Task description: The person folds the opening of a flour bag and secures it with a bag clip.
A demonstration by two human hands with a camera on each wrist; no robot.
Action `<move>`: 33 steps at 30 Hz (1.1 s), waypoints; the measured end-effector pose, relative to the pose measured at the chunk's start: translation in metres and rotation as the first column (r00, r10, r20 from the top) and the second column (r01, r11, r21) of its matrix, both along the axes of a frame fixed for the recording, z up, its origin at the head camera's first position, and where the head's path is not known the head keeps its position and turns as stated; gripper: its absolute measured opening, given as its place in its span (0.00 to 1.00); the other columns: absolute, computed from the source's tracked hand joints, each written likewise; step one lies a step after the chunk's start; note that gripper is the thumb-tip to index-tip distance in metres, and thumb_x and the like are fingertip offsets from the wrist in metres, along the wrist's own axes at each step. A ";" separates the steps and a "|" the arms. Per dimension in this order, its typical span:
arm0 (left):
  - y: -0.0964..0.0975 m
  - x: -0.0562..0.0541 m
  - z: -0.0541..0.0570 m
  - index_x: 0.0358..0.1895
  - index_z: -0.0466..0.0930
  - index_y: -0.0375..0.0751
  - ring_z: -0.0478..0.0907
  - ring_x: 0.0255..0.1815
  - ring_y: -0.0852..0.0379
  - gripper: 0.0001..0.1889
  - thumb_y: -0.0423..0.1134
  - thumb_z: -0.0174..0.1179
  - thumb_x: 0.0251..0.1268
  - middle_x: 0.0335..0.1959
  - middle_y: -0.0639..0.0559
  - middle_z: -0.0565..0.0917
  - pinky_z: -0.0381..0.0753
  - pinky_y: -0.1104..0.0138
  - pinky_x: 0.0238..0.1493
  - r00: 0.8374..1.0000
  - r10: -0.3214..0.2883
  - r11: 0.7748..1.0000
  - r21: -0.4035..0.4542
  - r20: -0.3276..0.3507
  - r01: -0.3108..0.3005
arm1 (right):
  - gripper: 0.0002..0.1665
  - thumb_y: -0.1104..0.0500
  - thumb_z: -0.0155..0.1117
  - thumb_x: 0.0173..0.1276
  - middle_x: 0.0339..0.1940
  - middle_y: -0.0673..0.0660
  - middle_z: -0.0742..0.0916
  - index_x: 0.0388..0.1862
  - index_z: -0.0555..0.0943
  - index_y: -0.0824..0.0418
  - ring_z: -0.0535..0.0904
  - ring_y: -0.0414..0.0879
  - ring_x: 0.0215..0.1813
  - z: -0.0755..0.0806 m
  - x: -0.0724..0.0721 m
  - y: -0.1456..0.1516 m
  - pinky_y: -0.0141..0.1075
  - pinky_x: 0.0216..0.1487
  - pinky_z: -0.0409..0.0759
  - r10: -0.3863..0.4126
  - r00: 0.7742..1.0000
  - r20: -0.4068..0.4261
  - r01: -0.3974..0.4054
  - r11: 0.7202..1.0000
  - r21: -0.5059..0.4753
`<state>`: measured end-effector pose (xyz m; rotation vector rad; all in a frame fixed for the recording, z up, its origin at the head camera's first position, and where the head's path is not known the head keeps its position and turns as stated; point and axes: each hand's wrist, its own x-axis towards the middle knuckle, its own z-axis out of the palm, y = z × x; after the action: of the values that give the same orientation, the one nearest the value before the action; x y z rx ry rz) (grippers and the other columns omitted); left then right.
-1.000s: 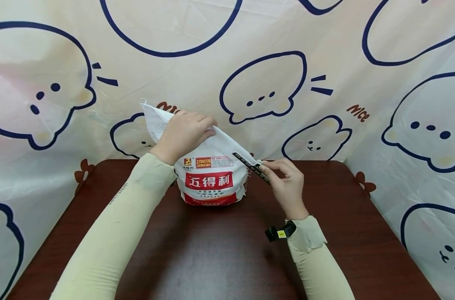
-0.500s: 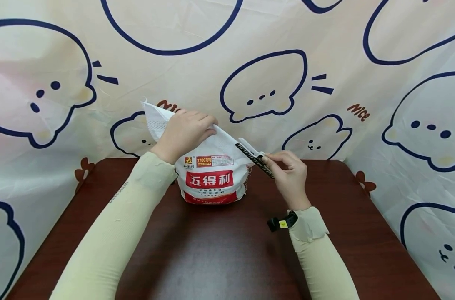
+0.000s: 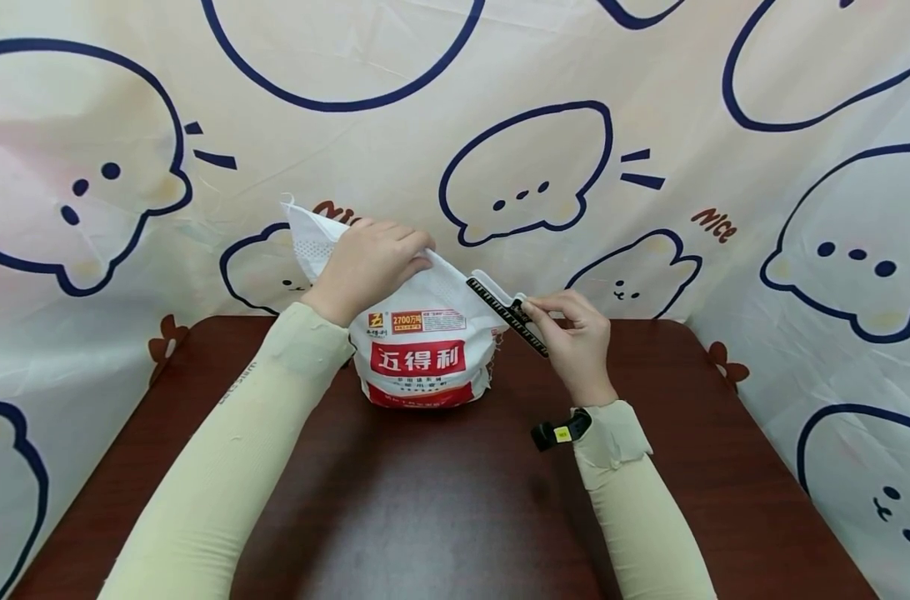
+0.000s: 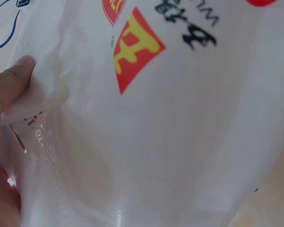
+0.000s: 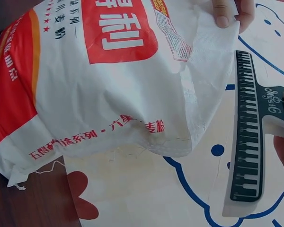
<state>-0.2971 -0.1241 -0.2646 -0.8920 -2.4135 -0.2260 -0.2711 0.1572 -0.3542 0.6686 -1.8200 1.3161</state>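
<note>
A white flour bag with red printing stands on the table, its upper part folded flat and slanting down to the right. My left hand grips that top edge near the middle; in the left wrist view the thumb lies on the white woven cloth. With thumb and fingers, my right hand pinches the handle of a piano-keyboard-patterned clip at the bag's right corner. In the right wrist view the clip appears beside the bag's edge, with a gap between them. Part of the right hand is outside that view.
Under the bag is a dark brown wooden table. Behind and beside it hangs a cream cloth with blue cartoon outlines. A black strap with a yellow label sits on the right wrist.
My right hand has moved slightly up with the clip, whose white rear side now shows past the bag's slanted edge. The left hand keeps its grip on the bag.
</note>
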 end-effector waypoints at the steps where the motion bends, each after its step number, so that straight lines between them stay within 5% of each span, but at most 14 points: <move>1: 0.000 0.000 0.000 0.51 0.86 0.41 0.85 0.52 0.46 0.12 0.42 0.67 0.69 0.48 0.45 0.89 0.80 0.53 0.55 1.000 -0.001 1.000 0.000 0.004 0.001 | 0.04 0.73 0.75 0.59 0.31 0.59 0.88 0.33 0.90 0.68 0.82 0.38 0.37 0.000 -0.001 0.000 0.24 0.33 0.79 0.008 1.000 0.001 -0.008 1.000 -0.003; 6: 0.001 -0.002 -0.002 0.51 0.86 0.42 0.85 0.52 0.47 0.12 0.42 0.67 0.69 0.48 0.45 0.89 0.80 0.53 0.55 1.000 -0.006 1.000 -0.008 -0.001 0.006 | 0.04 0.74 0.74 0.59 0.33 0.61 0.88 0.33 0.90 0.69 0.82 0.37 0.38 0.001 -0.007 0.000 0.23 0.27 0.74 0.053 0.999 0.007 -0.053 0.999 -0.013; 15: 0.001 -0.003 -0.001 0.51 0.86 0.42 0.85 0.52 0.47 0.12 0.42 0.67 0.69 0.48 0.45 0.89 0.80 0.54 0.53 1.000 -0.001 1.000 -0.011 0.004 0.001 | 0.05 0.75 0.73 0.60 0.32 0.64 0.87 0.35 0.90 0.70 0.82 0.39 0.39 0.006 -0.017 0.002 0.27 0.41 0.80 0.150 0.989 0.012 -0.150 0.988 0.026; 33: -0.002 -0.006 -0.003 0.48 0.86 0.41 0.85 0.50 0.47 0.10 0.41 0.67 0.69 0.45 0.46 0.89 0.79 0.54 0.52 0.998 -0.059 0.998 0.034 -0.033 0.060 | 0.03 0.72 0.74 0.60 0.33 0.61 0.88 0.34 0.90 0.69 0.82 0.42 0.40 0.014 -0.027 -0.003 0.30 0.43 0.83 0.203 0.977 0.068 -0.209 0.974 0.089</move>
<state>-0.3027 -0.1265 -0.2677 -0.9455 -2.3487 -0.2732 -0.2980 0.1539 -0.3406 0.8992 -1.9111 1.4018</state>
